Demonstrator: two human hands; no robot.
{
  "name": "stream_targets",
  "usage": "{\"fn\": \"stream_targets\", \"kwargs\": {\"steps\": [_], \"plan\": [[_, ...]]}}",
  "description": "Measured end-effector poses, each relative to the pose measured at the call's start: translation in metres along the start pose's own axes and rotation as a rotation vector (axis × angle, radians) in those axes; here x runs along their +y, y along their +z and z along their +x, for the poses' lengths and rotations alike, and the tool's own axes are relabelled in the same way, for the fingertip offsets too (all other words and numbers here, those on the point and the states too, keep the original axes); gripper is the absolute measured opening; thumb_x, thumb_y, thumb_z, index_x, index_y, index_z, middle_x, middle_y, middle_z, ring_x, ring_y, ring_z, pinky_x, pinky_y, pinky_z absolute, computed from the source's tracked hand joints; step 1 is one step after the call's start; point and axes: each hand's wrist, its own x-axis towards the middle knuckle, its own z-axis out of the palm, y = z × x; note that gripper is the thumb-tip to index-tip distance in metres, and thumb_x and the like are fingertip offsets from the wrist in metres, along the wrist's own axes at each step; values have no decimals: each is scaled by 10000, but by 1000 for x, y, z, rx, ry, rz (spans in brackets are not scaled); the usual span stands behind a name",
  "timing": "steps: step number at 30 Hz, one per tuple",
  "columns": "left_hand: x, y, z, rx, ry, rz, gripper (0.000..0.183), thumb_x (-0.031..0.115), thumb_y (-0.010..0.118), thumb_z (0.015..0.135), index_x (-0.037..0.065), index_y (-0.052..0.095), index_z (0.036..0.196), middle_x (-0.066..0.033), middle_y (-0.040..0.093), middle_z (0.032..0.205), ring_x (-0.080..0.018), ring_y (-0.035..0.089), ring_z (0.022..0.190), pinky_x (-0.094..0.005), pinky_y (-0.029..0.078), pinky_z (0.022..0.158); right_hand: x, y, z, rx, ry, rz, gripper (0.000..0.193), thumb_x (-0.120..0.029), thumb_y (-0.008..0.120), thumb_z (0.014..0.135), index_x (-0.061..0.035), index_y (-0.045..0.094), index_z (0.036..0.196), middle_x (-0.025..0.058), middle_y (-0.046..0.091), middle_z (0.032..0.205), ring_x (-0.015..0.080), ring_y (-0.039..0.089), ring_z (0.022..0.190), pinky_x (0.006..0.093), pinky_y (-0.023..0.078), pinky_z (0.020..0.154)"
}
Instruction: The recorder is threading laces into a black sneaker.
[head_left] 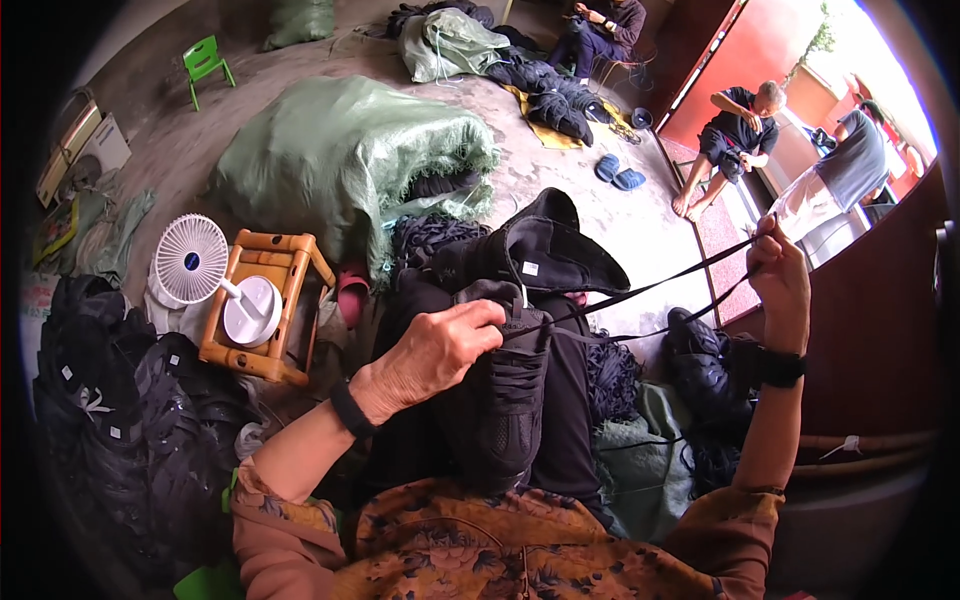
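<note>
The tall black fabric boot (508, 425) seemed partly laced, upper rows left; the left hand (432, 352) curled, gripping its edge, while the right hand (780, 270) pinched the long thin black lace (685, 271) taut rightward

Matt cloth shoe (515, 405), smooth plastic fan (192, 258), glossy bamboo stool (250, 363)

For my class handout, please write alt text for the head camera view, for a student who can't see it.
A right hand holds black laces stretched out from a dark boot, which the left hand grips near the lacing. A white fan stands on a bamboo stool to the left, near piled black shoes; a green sack lies ahead.
</note>
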Motion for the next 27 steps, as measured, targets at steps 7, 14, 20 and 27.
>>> {"fn": "stream_targets", "kwargs": {"steps": [7, 14, 20, 27], "plan": [[-8, 18, -6, 197, 273, 387, 156, -34, 625, 788, 0, 564, 928, -120, 592, 1026, -288, 648, 1037, -352, 569, 781, 5, -14, 10, -87, 105, -69, 105, -54, 468, 977, -29, 504, 1072, 34, 579, 840, 53, 415, 531, 200, 354, 497], [-27, 11, -26, 75, 380, 577, 95, 49, 593, 813, 21, 564, 900, -122, 565, 1186, -284, 537, 1238, -356, 541, 839, -56, -18, 16, 124, -421, -672, 127, -179, 528, 1002, -76, 600, 1019, -31, 526, 713, 3, 312, 475, 164, 227, 409], [-14, 2, -4, 189, 287, 248, 195, -22, 608, 822, -5, 561, 1010, -139, 618, 1080, -299, 654, 1024, -359, 552, 790, -80, 78, -43, -200, -524, -895, 147, -179, 527, 1006, -87, 629, 1059, -51, 542, 766, -4, 420, 586, 136, 318, 519], [35, 10, 62, -134, -60, -263, 472, 17, 641, 855, 47, 486, 1300, -116, 665, 957, -215, 680, 897, -316, 531, 767, -70, 171, -92, -109, -1066, -1043, 372, -166, 484, 1006, 25, 483, 1326, 130, 578, 1276, 137, 547, 1161, 212, 476, 877]]}}
